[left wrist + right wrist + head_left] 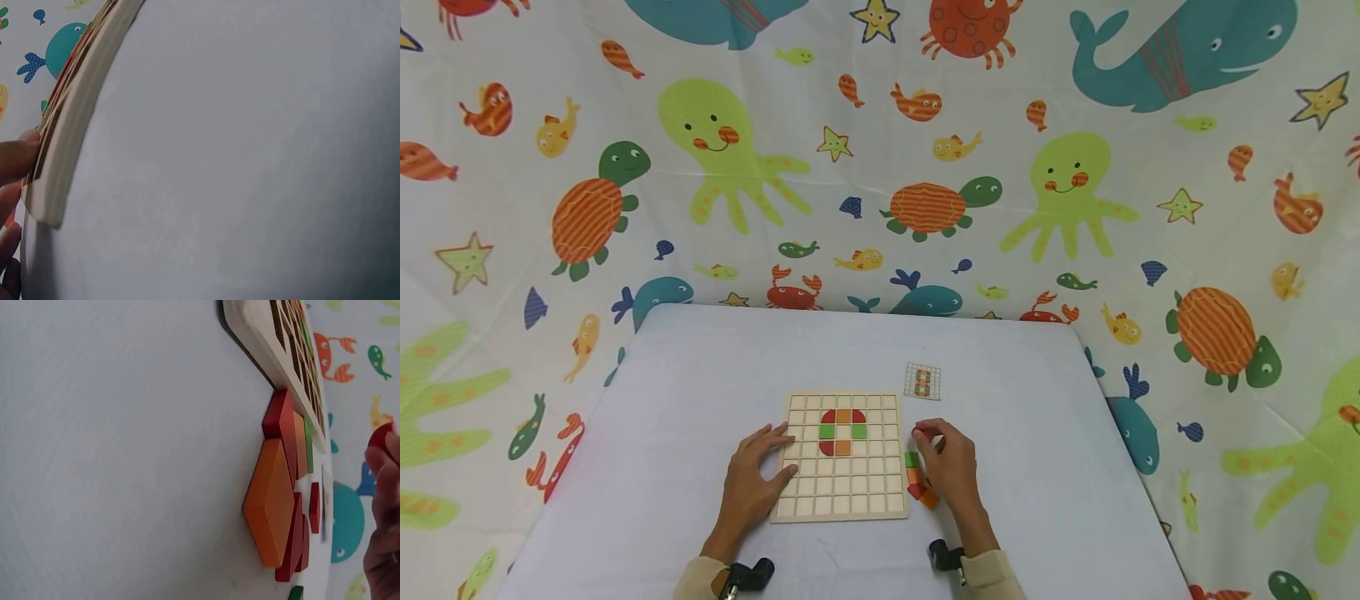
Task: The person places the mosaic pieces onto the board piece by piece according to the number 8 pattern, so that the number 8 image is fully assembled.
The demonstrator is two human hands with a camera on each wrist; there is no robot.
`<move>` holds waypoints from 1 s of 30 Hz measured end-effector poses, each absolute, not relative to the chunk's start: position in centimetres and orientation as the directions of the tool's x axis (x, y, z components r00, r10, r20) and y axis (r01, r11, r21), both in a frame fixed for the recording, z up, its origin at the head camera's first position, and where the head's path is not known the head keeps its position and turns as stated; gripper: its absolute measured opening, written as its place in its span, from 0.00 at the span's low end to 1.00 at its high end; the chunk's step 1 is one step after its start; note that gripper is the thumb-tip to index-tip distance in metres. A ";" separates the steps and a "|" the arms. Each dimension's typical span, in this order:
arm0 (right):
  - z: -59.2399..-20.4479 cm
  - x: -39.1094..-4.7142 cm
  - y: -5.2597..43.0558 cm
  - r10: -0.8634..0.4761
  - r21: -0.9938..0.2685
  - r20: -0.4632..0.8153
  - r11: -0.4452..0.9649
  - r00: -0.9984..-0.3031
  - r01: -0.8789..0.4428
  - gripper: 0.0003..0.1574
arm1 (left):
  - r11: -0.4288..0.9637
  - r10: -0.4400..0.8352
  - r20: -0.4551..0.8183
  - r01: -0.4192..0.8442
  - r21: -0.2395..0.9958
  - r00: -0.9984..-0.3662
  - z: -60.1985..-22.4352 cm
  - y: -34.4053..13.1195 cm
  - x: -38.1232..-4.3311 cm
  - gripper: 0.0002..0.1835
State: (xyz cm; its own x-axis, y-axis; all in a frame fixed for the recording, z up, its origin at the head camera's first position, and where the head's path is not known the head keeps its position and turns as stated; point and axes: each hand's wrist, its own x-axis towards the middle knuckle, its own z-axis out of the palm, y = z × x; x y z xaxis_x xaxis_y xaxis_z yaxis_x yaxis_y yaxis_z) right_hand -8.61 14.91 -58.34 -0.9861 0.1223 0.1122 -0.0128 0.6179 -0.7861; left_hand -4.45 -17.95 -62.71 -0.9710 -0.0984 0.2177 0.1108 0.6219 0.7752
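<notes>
My right hand (951,462) is raised just off the board's right edge, pinching a red block with a curved side (380,435) between thumb and fingertips. On the left, my left hand (752,479) rests against the edge of the square wooden grid board (842,518), its thumb and fingers spread along the rim. Red rounded-corner blocks (828,416), orange square blocks (844,448) and green square blocks (859,432) form a ring in the board's upper middle cells. The ring's lower right corner cell holds no block.
Loose blocks lie beside the board's right edge, among them a green one (912,459) and an orange one (272,500). A small pattern card (922,381) with a coloured grid lies beyond them on the white table (1037,375). Behind hangs a sea-animal cloth (865,167).
</notes>
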 end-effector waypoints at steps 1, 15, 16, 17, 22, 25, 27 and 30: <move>-58.3 -8.6 14.8 0.101 -0.799 0.124 0.600 -0.987 -0.039 0.07 | 0.621 -0.098 0.217 0.111 0.776 -0.971 -62.7 -18.0 -4.5 0.26; -58.3 -8.4 12.9 -0.074 -0.831 0.110 0.539 -0.991 -0.133 0.08 | 0.616 -0.101 0.212 0.106 0.780 -0.972 -63.2 -18.1 -4.4 0.27; -58.4 -8.4 12.8 -0.090 -0.829 0.122 0.539 -0.988 -0.151 0.07 | 0.617 -0.101 0.213 0.107 0.780 -0.972 -63.2 -18.1 -4.4 0.27; -58.5 -8.4 12.5 -0.105 -0.824 0.134 0.540 -0.985 -0.170 0.07 | 0.617 -0.101 0.213 0.107 0.780 -0.972 -63.2 -18.1 -4.4 0.27; -58.7 -8.4 11.3 -0.153 -0.786 0.176 0.573 -0.972 -0.232 0.06 | 0.617 -0.100 0.214 0.108 0.779 -0.972 -63.1 -18.1 -4.4 0.26; -58.6 -8.5 10.5 -0.143 -0.779 0.137 0.595 -0.980 -0.196 0.08 | 0.620 -0.097 0.214 0.109 0.777 -0.972 -63.1 -18.1 -4.4 0.26; -58.6 -8.7 9.9 -0.132 -0.784 0.094 0.601 -0.987 -0.155 0.10 | 0.621 -0.097 0.213 0.109 0.776 -0.972 -63.0 -18.1 -4.5 0.26; -58.5 -8.9 9.1 -0.109 -0.791 0.031 0.605 -0.994 -0.092 0.11 | 0.622 -0.095 0.213 0.109 0.775 -0.972 -63.0 -18.1 -4.5 0.26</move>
State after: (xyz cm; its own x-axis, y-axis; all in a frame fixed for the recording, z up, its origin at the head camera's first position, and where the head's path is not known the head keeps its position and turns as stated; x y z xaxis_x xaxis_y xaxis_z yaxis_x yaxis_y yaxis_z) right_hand -8.90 9.15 -58.46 -0.9935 -0.1092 0.0315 -0.0916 0.6048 -0.7911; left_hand -4.48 -18.06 -63.03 -0.9724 -0.0954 0.2129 0.1088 0.6219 0.7755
